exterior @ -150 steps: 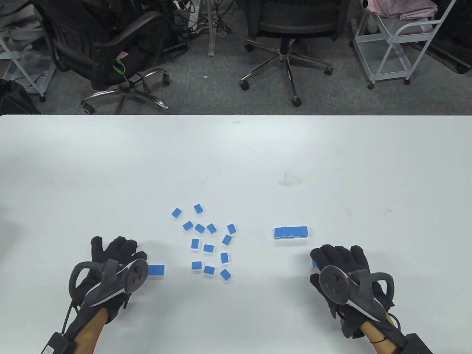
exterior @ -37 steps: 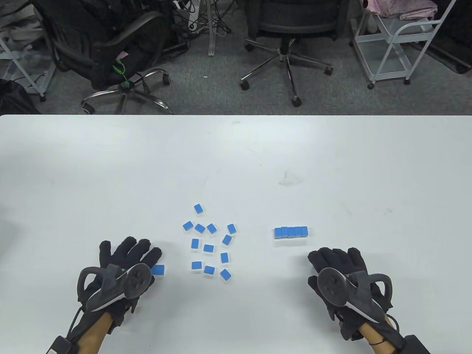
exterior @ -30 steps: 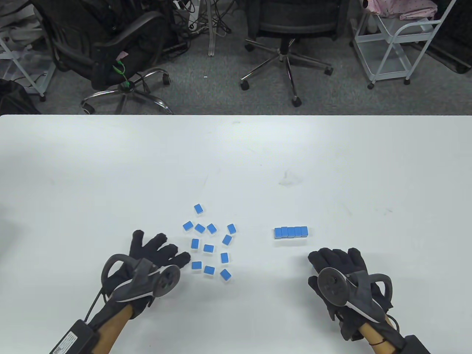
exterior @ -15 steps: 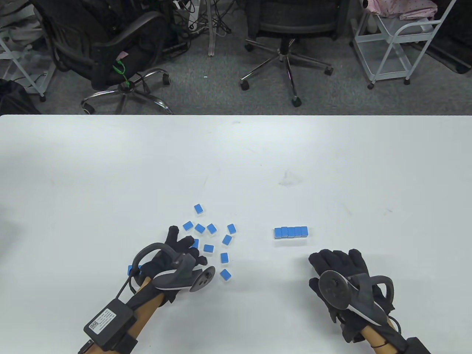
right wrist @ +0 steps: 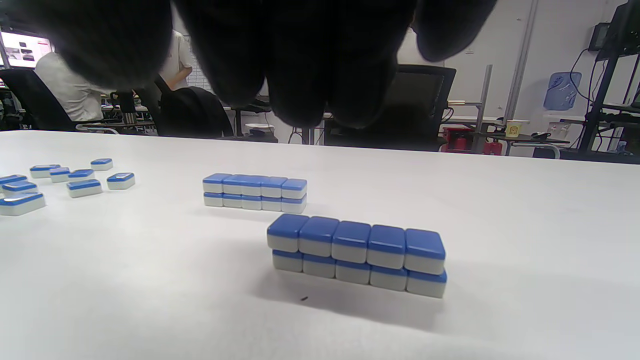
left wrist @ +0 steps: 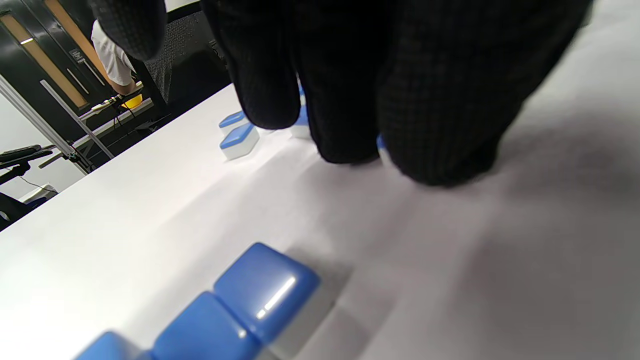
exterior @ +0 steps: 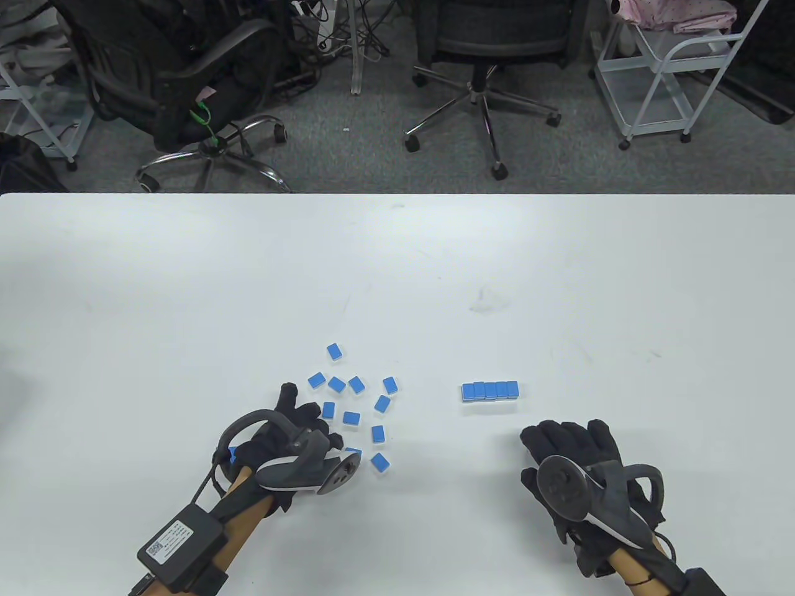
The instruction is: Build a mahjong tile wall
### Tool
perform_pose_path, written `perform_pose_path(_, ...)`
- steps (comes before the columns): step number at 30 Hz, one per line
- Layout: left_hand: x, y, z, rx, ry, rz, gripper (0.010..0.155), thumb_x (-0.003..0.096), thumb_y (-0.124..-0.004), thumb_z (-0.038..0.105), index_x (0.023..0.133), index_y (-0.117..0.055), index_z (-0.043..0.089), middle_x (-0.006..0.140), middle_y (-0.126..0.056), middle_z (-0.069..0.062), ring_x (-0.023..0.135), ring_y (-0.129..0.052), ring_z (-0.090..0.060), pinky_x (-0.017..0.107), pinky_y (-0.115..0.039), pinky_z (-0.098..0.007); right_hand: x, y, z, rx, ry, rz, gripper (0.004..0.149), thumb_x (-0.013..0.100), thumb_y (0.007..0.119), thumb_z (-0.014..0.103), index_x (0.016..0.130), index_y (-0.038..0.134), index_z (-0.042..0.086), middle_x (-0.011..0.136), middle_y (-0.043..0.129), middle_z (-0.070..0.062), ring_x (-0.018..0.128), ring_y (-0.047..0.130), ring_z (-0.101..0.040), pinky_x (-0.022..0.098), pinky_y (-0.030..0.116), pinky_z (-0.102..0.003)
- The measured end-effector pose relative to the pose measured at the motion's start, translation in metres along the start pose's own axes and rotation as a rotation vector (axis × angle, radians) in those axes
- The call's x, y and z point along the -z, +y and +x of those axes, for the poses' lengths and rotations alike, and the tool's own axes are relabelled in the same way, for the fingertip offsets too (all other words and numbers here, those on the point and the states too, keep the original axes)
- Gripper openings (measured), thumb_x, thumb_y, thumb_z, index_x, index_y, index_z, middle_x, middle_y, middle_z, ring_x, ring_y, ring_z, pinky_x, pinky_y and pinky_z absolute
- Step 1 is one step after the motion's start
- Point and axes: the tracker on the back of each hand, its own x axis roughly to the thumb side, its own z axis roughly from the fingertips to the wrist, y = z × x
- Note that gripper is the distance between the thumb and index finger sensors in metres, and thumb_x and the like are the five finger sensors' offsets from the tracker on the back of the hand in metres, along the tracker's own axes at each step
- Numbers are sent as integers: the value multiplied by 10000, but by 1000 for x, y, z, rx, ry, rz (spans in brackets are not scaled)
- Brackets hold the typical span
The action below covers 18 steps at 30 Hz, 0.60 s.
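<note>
We saw the left hand [exterior: 292,428] at the near left edge of the loose tiles [exterior: 357,403], fingertips [left wrist: 350,135] down among them; whether they pinched one we could not tell. The right hand [exterior: 574,450] rested open behind a two-layer wall [right wrist: 356,255], another wall [exterior: 490,390] beyond

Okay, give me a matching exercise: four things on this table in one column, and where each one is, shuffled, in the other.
Things:
1. left hand
2. right hand
3. far stack
4. near stack

Places:
A. idle, near the table's front right
B. just in front of the right hand
C. at the loose tiles
D. beyond the near stack, right of the loose tiles

Pairs: 1-C, 2-A, 3-D, 4-B
</note>
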Motion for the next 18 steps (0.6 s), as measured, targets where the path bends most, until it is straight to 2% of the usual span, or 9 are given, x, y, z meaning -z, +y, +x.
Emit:
perform_pose_path(4,2,-2,-1,-28,8,-14,587,368,-931,500,930,-818,373,829,-965,126,979,-824,-160,806,-499,-643,0,0,1,-4,-6,-3,615,349,728,529,918,689,299,1015,772,-30,937,761,-323,752,482,-620)
perform_pose_path(7,-2,1,-7,-29,43,-13,595,383,-870,528,943,-796,341,854,-927,98,992,-786,-189,801,-480,-659,1,0,1,-2,-5,-6,615,349,727,530,917,689,298,1015,772,-31,938,760,-322,753,483,-619)
perform_pose_path(9,-18,16,-28,-77,145,116,600,388,-833,543,954,-769,358,896,-891,107,1023,-741,-197,798,-487,-668,0,0,0,1,-2,-3,616,349,727,531,918,689,297,1015,770,-29,939,758,-322,752,481,-620)
perform_pose_path(11,-37,25,-52,-232,251,193,599,406,-815,541,969,-752,348,969,-821,74,1065,-654,-237,794,-443,-698,0,0,0,1,-2,0,616,349,727,531,918,689,297,1017,769,-30,940,757,-321,753,481,-619)
perform_pose_path(12,-48,24,-64,-328,289,180,598,416,-814,528,976,-755,325,1027,-748,35,1092,-575,-269,794,-400,-717,0,0,0,1,-2,1,616,350,727,531,918,689,297,1016,770,-30,939,758,-323,753,481,-620)
perform_pose_path(14,-60,16,-73,-394,326,133,598,439,-813,496,997,-730,296,1096,-633,3,1124,-462,-302,797,-313,-738,0,0,1,-1,-5,0,616,349,727,531,918,689,297,1017,770,-31,938,759,-323,753,481,-620)
perform_pose_path(18,-79,-10,-65,-289,326,78,598,427,-821,517,980,-768,296,1113,-633,11,1128,-482,-299,790,-353,-734,0,-1,3,-3,-11,-11,617,349,727,532,918,690,297,1016,771,-30,938,758,-323,753,483,-619)
